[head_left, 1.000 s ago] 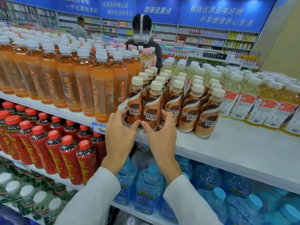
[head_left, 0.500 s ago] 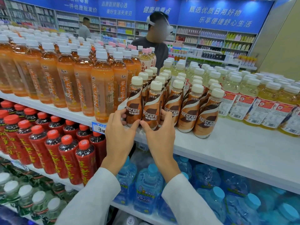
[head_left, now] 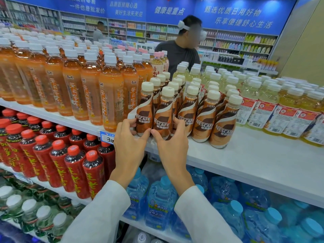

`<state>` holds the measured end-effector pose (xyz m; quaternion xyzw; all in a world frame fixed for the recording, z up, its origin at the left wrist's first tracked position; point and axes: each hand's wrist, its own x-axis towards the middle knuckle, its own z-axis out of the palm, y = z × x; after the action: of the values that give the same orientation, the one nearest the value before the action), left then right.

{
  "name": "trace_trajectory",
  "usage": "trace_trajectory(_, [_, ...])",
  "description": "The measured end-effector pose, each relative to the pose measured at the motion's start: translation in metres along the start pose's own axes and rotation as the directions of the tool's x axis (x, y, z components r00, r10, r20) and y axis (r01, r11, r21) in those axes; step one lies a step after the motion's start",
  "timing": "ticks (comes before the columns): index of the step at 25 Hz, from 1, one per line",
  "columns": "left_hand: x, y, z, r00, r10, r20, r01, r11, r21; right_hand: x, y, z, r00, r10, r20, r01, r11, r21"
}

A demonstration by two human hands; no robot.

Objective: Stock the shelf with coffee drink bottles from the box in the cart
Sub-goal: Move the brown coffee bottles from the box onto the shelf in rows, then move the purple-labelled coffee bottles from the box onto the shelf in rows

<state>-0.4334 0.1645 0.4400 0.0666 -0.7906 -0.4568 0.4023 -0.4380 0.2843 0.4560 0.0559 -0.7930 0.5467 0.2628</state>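
Several brown coffee drink bottles with cream caps stand in rows on the white top shelf. My left hand grips the base of the front-left coffee bottle, fingers curled round its left side. My right hand grips the neighbouring coffee bottle, fingers round its right side. Both bottles stand upright at the shelf's front edge, touching each other. My thumbs nearly meet below them. The box and the cart are out of view.
Tall orange tea bottles crowd the shelf left of the coffee; pale yellow drinks stand to the right. Red-capped bottles and blue water jugs fill lower shelves. A person in a grey shirt stands behind the shelf.
My hands stay on the same two front bottles with hardly any shift. The person behind the shelf has turned their head to the right.
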Motion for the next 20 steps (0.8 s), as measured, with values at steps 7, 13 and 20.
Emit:
trace_trajectory(7, [-0.001, 0.001, 0.002, 1.000, -0.012, -0.013, 0.011, 1.000, -0.025, 0.001, -0.001, -0.001, 1.000, 0.008, 0.015, -0.008, 1.000, 0.000])
trace_trajectory(13, [-0.008, 0.005, -0.005, 0.997, -0.067, 0.031, 0.069, 0.996, -0.056, -0.010, -0.004, -0.015, 0.992, 0.064, 0.112, -0.066, 0.998, 0.013])
trace_trajectory(20, [-0.090, -0.022, -0.055, 0.969, -0.245, 0.043, 0.241, 0.967, 0.083, -0.093, 0.005, -0.034, 0.958, -0.071, 0.278, 0.055, 0.996, 0.067])
